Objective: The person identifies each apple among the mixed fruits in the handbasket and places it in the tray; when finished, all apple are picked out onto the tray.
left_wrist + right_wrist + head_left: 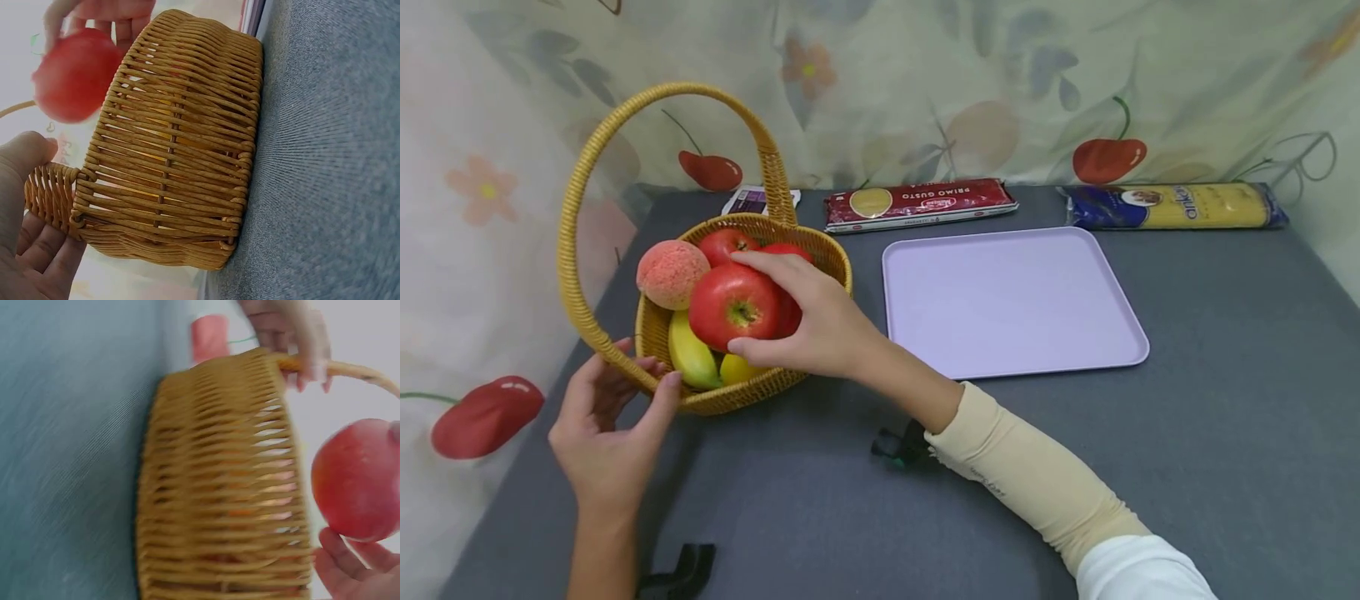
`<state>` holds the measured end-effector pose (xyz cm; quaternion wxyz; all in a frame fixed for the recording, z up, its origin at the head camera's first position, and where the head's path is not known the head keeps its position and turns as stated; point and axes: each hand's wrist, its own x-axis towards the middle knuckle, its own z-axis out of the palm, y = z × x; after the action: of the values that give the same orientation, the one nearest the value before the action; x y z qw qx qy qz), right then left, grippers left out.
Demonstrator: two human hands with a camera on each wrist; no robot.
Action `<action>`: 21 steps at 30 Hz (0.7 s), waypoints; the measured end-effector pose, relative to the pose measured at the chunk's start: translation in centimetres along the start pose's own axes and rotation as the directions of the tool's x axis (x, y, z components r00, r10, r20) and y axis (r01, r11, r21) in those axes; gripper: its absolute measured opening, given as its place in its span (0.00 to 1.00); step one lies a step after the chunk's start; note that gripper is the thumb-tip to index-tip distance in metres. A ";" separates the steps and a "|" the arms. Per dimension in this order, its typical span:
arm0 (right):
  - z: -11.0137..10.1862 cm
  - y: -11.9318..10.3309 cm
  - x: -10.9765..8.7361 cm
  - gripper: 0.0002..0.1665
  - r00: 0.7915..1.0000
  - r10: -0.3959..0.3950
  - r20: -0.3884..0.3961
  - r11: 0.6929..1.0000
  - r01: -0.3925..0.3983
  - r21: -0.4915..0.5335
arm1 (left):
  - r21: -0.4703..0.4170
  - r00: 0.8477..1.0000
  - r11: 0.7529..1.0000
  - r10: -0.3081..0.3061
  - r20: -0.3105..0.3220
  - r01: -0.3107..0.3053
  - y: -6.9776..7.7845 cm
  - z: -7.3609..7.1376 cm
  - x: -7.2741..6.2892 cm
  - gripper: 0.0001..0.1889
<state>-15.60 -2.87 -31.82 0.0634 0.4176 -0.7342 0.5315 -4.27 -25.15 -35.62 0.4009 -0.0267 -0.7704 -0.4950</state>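
Note:
My right hand (820,321) grips a large red apple (730,302) above the wicker basket (844,262), its stem hollow facing me. In the right wrist view the apple (357,481) is clear of the basket's rim. At the near left side, my left hand (610,429) holds the foot of the tall handle (574,250), thumb on one side and fingers on the other. Inside the basket are a pink peach (670,273), more red apples (724,243), a banana (691,354) and a yellow fruit (739,370), partly hidden.
A pale purple tray (1007,304) lies right of the basket on the grey table (820,500). Along the back are a red packet (921,206), a blue-and-yellow pasta packet (1180,207) and a small purple-white packet (748,200). A patterned curtain (887,92) hangs behind.

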 end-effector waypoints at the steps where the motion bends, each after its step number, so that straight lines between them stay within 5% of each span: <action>1: -0.2 -0.2 0.1 0.44 0.999 0.046 -0.008 0.995 -0.045 0.086 | -0.003 1.000 1.000 -0.002 -0.001 0.002 0.0 0.0 0.0 0.28; 4: -0.7 -0.8 0.2 0.41 0.985 0.171 -0.018 0.928 -0.155 0.339 | -0.005 1.000 1.000 -0.008 -0.001 0.008 0.0 0.0 0.0 0.28; 9: -1.6 -1.3 0.6 0.36 0.951 0.309 -0.019 0.756 -0.234 0.612 | -0.011 1.000 1.000 -0.008 0.003 0.008 0.0 0.1 0.0 0.27; 15: -2.1 -1.4 1.0 0.33 0.898 0.441 0.004 0.584 -0.290 0.758 | -0.017 1.000 1.000 -0.012 -0.005 0.012 0.0 0.1 0.0 0.27; 21: -3.1 -1.1 1.3 0.32 0.885 0.460 0.075 0.431 -0.296 0.852 | 0.010 1.000 1.000 -0.027 -0.004 0.027 0.1 0.0 0.0 0.27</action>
<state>-16.76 -1.12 -28.95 -0.2058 0.1722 -0.4491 0.8522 -4.23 -25.06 -35.52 0.3958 -0.0130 -0.7724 -0.4965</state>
